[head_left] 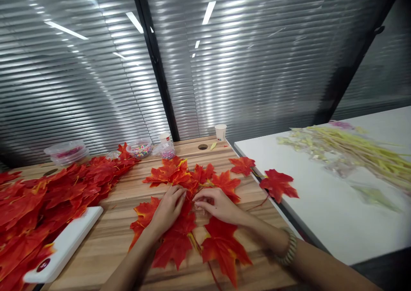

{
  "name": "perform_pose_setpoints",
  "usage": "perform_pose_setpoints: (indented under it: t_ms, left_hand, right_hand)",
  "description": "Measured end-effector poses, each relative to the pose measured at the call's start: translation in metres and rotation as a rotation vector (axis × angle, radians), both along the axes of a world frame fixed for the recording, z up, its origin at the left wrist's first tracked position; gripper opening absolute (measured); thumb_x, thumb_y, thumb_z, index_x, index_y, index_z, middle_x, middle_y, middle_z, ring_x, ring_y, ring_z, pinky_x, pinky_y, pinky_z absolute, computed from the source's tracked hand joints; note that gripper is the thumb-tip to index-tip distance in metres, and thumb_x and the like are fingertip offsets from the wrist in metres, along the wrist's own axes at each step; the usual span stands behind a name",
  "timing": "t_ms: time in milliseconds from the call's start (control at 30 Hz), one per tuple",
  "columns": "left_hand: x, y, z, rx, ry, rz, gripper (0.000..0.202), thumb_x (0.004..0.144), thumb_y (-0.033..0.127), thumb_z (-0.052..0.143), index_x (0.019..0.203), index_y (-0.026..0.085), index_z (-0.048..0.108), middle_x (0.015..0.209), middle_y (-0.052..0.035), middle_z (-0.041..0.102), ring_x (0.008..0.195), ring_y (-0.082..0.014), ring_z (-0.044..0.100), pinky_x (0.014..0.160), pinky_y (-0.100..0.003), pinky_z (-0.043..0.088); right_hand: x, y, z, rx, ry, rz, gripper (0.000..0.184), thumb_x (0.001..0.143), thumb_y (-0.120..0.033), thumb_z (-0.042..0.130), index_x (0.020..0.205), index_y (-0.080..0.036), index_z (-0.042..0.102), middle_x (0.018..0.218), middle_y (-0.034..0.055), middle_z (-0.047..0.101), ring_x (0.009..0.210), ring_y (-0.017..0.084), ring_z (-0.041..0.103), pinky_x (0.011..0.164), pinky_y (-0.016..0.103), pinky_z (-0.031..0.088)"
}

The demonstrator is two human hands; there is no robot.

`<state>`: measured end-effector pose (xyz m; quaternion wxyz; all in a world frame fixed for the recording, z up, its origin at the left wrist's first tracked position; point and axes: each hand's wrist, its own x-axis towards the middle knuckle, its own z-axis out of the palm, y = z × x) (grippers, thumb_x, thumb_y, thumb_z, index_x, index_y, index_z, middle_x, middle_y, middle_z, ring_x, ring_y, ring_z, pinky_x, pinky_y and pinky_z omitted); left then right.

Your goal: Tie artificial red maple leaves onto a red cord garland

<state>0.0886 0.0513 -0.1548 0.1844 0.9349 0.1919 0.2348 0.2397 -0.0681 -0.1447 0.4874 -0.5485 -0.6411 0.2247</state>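
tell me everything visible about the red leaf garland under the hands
The red leaf garland has lobed, maple-like leaves, orange and yellow in places, that look like fabric, on thin stems. It lies spread on the wooden table, its rightmost leaf overhanging the edge. The left hand and right hand are at its middle; their exact grip is unclear.

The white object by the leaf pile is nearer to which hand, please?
Left. The left hand is to the right of the white object, apart from it; the right hand is farther right, beyond the left hand.
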Motion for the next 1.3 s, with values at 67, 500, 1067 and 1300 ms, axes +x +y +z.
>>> perform_pose_setpoints:
  t_ms: [67,500,1067,1300]
  left_hand:
    - [-0.0005,0.0001,0.0000,0.001,-0.007,0.001,0.024,0.086,0.025,0.037,0.095,0.017,0.059,0.093,-0.0082,0.058,0.089,-0.0193,0.053,0.082,-0.034,0.043]
    - [-0.0005,0.0007,-0.0001,-0.009,-0.018,-0.002,0.023,0.086,0.025,0.037,0.094,0.018,0.058,0.094,-0.0085,0.058,0.089,-0.0199,0.052,0.082,-0.035,0.043]
    - [-0.0010,0.0004,0.0000,-0.002,-0.012,-0.002,0.023,0.086,0.025,0.037,0.094,0.018,0.058,0.094,-0.0085,0.058,0.089,-0.0198,0.052,0.082,-0.035,0.042]
    - [-0.0011,-0.0010,0.0018,0.002,0.011,-0.004,0.025,0.087,0.025,0.035,0.094,0.018,0.058,0.093,-0.0083,0.057,0.089,-0.0197,0.052,0.081,-0.035,0.042]
  right_hand:
    - [0.0004,0.0000,-0.0002,0.005,-0.003,-0.003,0.014,0.078,-0.017,0.054,0.084,-0.014,0.065,0.081,0.0049,0.066,0.072,0.014,0.058,0.067,0.024,0.045]
    - [0.0005,0.0001,-0.0002,0.040,0.004,-0.014,0.014,0.079,-0.017,0.053,0.086,-0.015,0.065,0.078,0.0037,0.066,0.068,0.013,0.058,0.064,0.022,0.045]
    - [0.0004,-0.0001,-0.0004,0.019,0.010,-0.009,0.016,0.081,-0.021,0.051,0.087,-0.015,0.064,0.075,0.0032,0.064,0.067,0.013,0.057,0.064,0.023,0.046]
    - [0.0011,-0.0002,0.0001,0.018,0.000,-0.006,0.015,0.080,-0.017,0.052,0.087,-0.015,0.065,0.081,0.0040,0.065,0.072,0.013,0.058,0.067,0.023,0.045]
